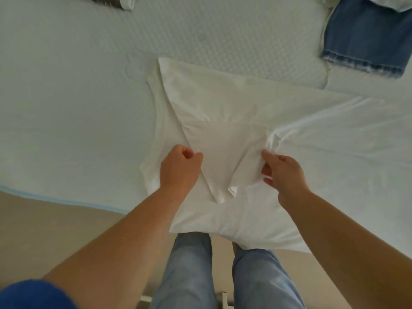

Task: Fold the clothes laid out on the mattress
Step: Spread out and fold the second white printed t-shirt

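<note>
On the pale, quilted mattress [73,90], seen from the head camera looking straight down, a white garment [225,108] lies spread near the front edge, its lower part hanging over that edge toward the person's legs. One corner reaches up toward the middle of the mattress, and a wide stretch of the cloth runs off to the right side. A triangular flap is folded in toward the middle, with creases fanning out from the spot between the two hands.

The left hand [180,168] is closed into a fist, the fingers curled tight and the thumb pressed against them, pinching an edge of the white garment at the flap's left side. The right hand [284,172] has its fingers curled round a bunched fold of the same cloth, and tight ridges pull away from that grip toward the right.

At the far right, folded blue jeans [365,39] lie flat on the mattress, the frayed hem facing the camera, with a pale folded item overlapping their top edge. At the top left, a folded cloth with a dark patterned patch [116,2] is cut off by the frame.

Below the mattress edge a beige floor [44,230] shows. The person's legs in light blue jeans [187,275] stand against the mattress.
</note>
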{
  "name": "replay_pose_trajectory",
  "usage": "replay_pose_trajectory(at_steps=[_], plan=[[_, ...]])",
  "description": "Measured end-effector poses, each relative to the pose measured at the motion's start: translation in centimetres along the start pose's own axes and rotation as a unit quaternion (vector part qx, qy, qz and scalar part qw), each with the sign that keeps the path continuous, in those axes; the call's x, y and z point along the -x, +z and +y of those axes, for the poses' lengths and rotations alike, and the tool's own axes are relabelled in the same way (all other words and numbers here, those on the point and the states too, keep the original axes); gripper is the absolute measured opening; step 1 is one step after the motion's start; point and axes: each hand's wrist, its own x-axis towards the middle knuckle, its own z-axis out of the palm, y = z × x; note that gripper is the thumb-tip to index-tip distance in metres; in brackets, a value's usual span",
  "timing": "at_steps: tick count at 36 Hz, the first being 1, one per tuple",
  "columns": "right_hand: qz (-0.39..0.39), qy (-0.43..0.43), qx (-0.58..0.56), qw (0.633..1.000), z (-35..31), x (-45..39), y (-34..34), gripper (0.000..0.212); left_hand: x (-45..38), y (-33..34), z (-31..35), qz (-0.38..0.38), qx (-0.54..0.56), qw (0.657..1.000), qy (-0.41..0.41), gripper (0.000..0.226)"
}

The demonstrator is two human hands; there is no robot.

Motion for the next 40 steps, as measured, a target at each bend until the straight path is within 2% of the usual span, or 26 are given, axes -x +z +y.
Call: replay_pose_trajectory(at_steps=[2, 5, 8, 13, 15, 18, 20, 21, 23, 25, 28, 31, 35, 37, 40], plan=[[-0.013, 0.049, -0.052, 0.997, -0.1, 0.0, 0.4, 0.028, 1.3, 0.5, -0.8, -0.04, 0.037, 0.996, -0.065, 0.019], [-0.018, 0.101, -0.123, 0.987, -0.2, 0.4, 0.6, 0.029, 2.9, 1.6, -1.0, -0.094, 0.099, 0.983, -0.119, 0.032], [-0.038, 0.106, -0.166, 0.98, -0.1, 1.0, 0.6, 0.022, 3.8, 2.8, -0.4, -0.119, 0.178, 0.961, -0.175, 0.024], [-0.063, 0.105, -0.241, 0.963, -0.2, 1.6, 0.3, 0.018, 4.2, 4.0, 0.7, -0.113, 0.304, 0.915, -0.241, 0.014], [-0.074, 0.109, -0.282, 0.95, 0.0, 1.5, -0.2, 0.017, 4.4, 4.1, 1.1, -0.101, 0.331, 0.907, -0.24, 0.007], [-0.13, 0.133, -0.338, 0.922, 0.3, 1.4, -0.5, 0.029, 4.3, 3.8, 0.9, -0.06, 0.363, 0.899, -0.239, 0.019], [-0.172, 0.137, -0.346, 0.912, 0.4, 1.3, -1.1, 0.032, 4.3, 3.7, 0.6, -0.048, 0.363, 0.903, -0.224, 0.012], [-0.19, 0.132, -0.344, 0.91, 0.6, 1.2, -1.4, 0.033, 4.3, 3.6, 0.6, -0.046, 0.359, 0.908, -0.212, 0.008], [-0.189, 0.115, -0.337, 0.915, 0.8, 1.1, -1.7, 0.032, 4.4, 3.4, 0.6, -0.039, 0.358, 0.912, -0.197, 0.015], [-0.144, 0.092, -0.309, 0.936, 1.1, 0.8, -1.9, 0.029, 4.2, 3.2, 0.3, -0.025, 0.35, 0.918, -0.185, 0.019], [-0.058, 0.069, -0.209, 0.974, 1.6, 0.6, -2.3, 0.02, 4.0, 2.9, -0.1, -0.025, 0.317, 0.931, -0.177, 0.021], [-0.024, 0.055, -0.116, 0.991, 2.3, 0.4, -2.8, 0.02, 4.2, 3.0, -0.5, -0.059, 0.281, 0.937, -0.199, 0.022], [0.024, -0.005, -0.041, 0.999, 2.3, 0.9, -3.1, 0.025, 4.4, 2.5, -0.2, -0.115, 0.322, 0.909, -0.239, 0.018], [0.06, -0.073, -0.017, 0.995, 1.9, 1.4, -3.5, 0.026, 4.5, 1.8, 0.6, -0.14, 0.382, 0.886, -0.223, 0.017], [0.05, -0.163, -0.013, 0.985, 0.8, 2.4, -4.2, 0.021, 4.5, 0.8, 2.7, -0.179, 0.464, 0.846, -0.194, 0.016]])
